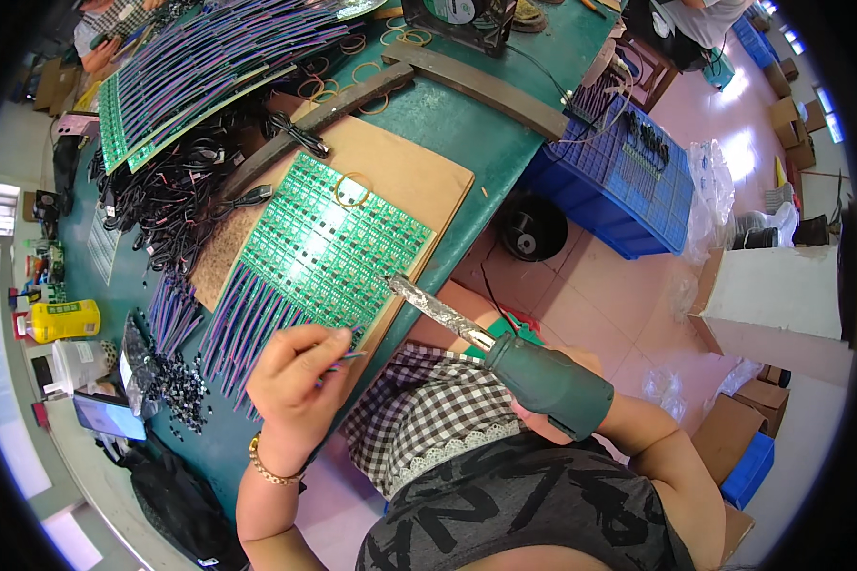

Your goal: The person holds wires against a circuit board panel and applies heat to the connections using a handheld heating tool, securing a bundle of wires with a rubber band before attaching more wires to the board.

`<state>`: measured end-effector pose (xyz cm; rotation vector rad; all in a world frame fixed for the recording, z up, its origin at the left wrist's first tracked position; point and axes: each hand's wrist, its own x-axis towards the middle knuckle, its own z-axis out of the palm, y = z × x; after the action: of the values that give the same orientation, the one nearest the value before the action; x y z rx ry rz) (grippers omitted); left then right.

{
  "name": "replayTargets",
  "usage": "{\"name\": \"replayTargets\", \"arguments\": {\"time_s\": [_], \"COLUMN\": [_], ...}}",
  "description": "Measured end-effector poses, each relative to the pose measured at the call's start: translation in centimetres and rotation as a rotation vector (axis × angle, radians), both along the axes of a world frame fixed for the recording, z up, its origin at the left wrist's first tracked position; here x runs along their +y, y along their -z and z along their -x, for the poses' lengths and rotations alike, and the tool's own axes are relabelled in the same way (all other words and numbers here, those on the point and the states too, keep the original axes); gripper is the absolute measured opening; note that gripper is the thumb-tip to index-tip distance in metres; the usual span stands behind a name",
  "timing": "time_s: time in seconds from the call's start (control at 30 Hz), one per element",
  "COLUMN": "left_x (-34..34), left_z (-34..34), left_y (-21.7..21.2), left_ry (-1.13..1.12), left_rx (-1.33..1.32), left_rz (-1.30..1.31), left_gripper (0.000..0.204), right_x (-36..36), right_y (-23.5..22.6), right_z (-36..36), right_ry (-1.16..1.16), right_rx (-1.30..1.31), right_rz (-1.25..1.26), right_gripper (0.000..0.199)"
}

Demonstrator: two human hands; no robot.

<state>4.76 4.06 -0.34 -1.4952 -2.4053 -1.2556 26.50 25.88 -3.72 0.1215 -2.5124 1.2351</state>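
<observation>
We see the left hand (300, 381) curled, its fingertips pinching a thin purple wire (345, 358) at the near edge of a green circuit board panel (328, 243). The right hand (543, 400) is mostly hidden behind the dark green handle of a soldering iron (490, 338), around which it is closed; we cannot make out the single fingers. The iron's crusted metal barrel slants up and to the left, and its tip sits at the right near corner of the panel, just beside the left hand's fingertips.

The panel lies directly ahead of both hands, tilted, on a brown cardboard sheet (419, 176) that rests on the green workbench (467, 114). A fringe of purple wires (243, 328) hangs from the panel's near edge toward the left hand. A rubber band (352, 190) lies on the panel's far part.

Further left, we find a scatter of small black parts (176, 381), a yellow bottle (62, 321) and a phone (109, 416). Beyond the cardboard lie a tangle of black cables (176, 195) and stacked panels with wires (209, 67). To the right, on the floor well apart from the hands, stands a blue crate (619, 186). A checked cloth (428, 409) covers the person's lap beneath the hands.
</observation>
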Motion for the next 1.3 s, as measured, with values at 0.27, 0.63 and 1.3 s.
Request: {"name": "replayTargets", "arguments": {"time_s": [0.27, 0.63, 1.3], "left_x": [0.5, 0.6, 0.6], "left_z": [-0.9, -1.2, -0.8], "left_y": [1.1, 1.3, 1.6], "left_ry": [0.007, -0.048, -0.044], "left_rx": [0.189, 0.176, 0.160], "left_rz": [0.141, 0.142, 0.105], "left_gripper": [0.037, 0.031, 0.033], "right_x": [-1.6, -1.2, -1.7], "right_y": [1.0, 0.5, -0.4], "right_z": [-1.4, -0.4, -0.7], "right_ry": [0.160, -0.045, 0.020], "right_rx": [-0.252, -0.051, -0.178], "right_rz": [-0.167, 0.025, -0.017], "right_gripper": [0.026, 0.023, 0.029]}}
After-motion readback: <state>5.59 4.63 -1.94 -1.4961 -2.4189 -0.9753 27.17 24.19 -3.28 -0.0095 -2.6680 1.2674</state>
